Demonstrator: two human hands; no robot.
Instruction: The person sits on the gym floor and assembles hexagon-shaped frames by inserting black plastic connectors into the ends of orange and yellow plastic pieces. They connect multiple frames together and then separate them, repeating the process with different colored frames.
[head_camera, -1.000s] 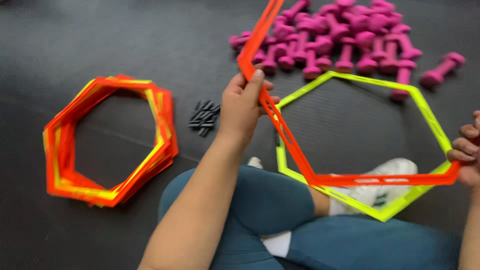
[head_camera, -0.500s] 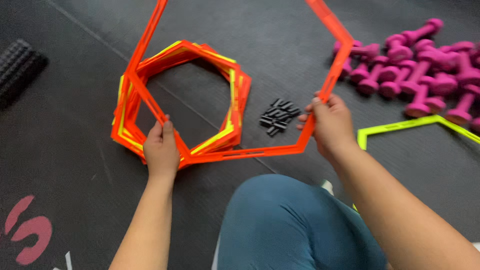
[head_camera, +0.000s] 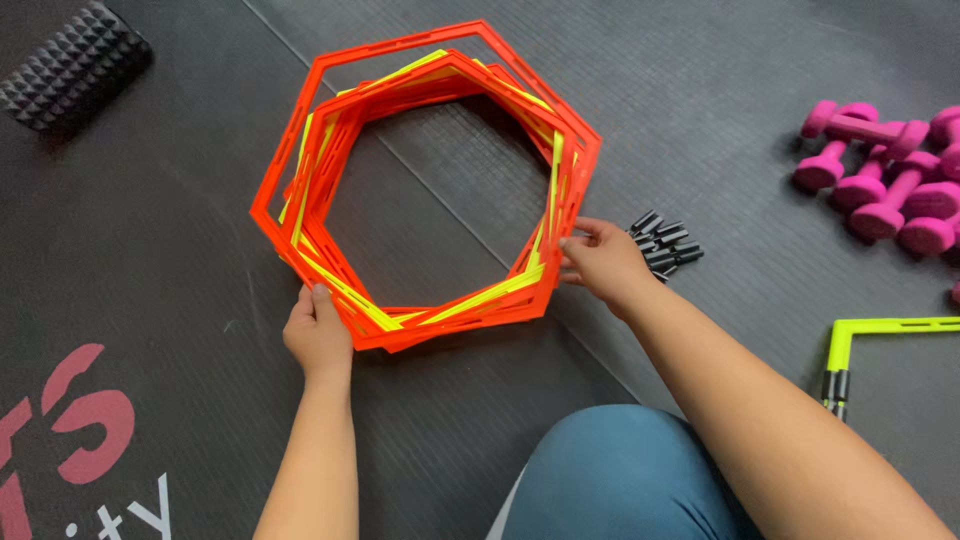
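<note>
On the dark rubber floor mat (head_camera: 180, 250) in front of my knees lies a stack of flat orange and yellow plastic hexagon rings (head_camera: 430, 190), lying face-up so their open centres look straight up at me. No side is clearly longer than another; the pile spreads a little wider from my near left toward the far right, because the frames sit twisted against one another and their corners do not line up.

My left hand (head_camera: 318, 335) is closed on the near-left corner of the stack, thumb over the top frame; the fingers beneath are hidden by the plastic, so I cannot tell how many frames they catch. My right hand (head_camera: 600, 262) rests against the right-hand edge with fingertips curled onto the outer rim, a loose hold rather than a full clench. The stack therefore sits between my two hands and reaches away from them, most of it beyond my fingers.

How many rings are piled up is hard to count, as the lower ones show only as slivers of yellow.

Just beside my right hand lies a small heap of black plastic connector clips (head_camera: 665, 245). Pink dumbbells (head_camera: 885, 170) are partly cut off at the right edge, as is a yellow-green hexagon frame (head_camera: 880, 330) near them. A black spiked foam roller (head_camera: 70, 65) lies at the far left corner.
</note>
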